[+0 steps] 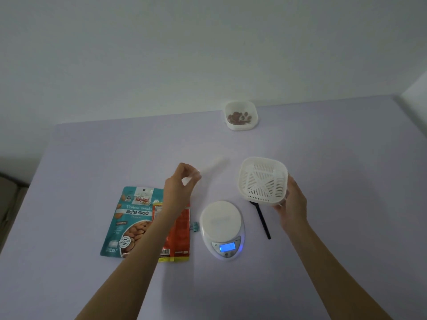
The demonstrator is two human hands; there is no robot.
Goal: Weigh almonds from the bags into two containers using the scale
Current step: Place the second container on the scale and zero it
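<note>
My right hand holds a white slotted container in the air, tilted so its inside faces me, just right of and above the scale. The white scale stands on the table with its blue display lit and its platform bare. My left hand hovers left of the scale, fingers pinched on a thin white object that is blurred. A teal roasted almonds bag lies flat beside an orange bag, both partly under my left forearm. A second white container with almonds sits at the far edge.
A black spoon lies on the table right of the scale, its bowl hidden under the held container. A small teal binder clip lies between the orange bag and the scale. The lavender table meets a white wall behind.
</note>
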